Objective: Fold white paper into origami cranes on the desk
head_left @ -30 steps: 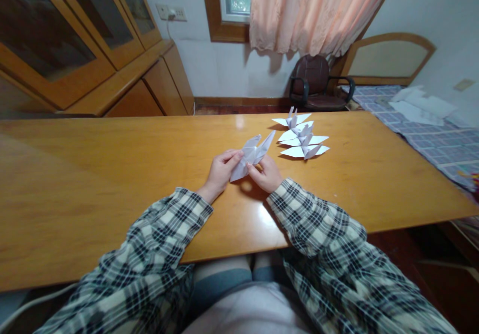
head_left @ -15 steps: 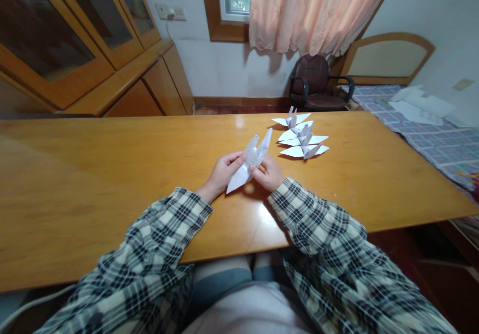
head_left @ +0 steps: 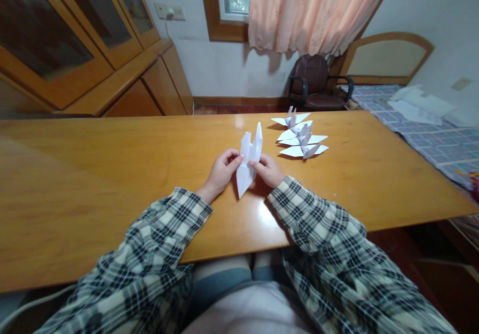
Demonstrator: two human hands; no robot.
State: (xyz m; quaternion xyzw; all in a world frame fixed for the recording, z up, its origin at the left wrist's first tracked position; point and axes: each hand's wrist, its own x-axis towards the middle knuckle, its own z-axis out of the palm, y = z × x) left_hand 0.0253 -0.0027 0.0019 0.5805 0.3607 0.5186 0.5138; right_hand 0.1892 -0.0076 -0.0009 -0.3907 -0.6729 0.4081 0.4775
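Observation:
A folded white paper piece (head_left: 247, 163) stands nearly upright above the wooden table (head_left: 112, 174), pinched from both sides. My left hand (head_left: 222, 169) grips its left edge with thumb and fingers closed. My right hand (head_left: 268, 169) pinches its right side. Both arms wear plaid sleeves. To the right, three finished white paper cranes (head_left: 300, 137) lie in a row on the table, a short way beyond my right hand.
A wooden cabinet with glass doors (head_left: 75, 39) stands at the left. A dark armchair (head_left: 318, 82) sits behind the table under a pink curtain (head_left: 307, 9). A bed with a checked cover and white sheets of paper (head_left: 422, 107) is at the right.
The paper piece has turned from lying slanted to the right to standing nearly upright between my hands. My hands stayed in about the same place.

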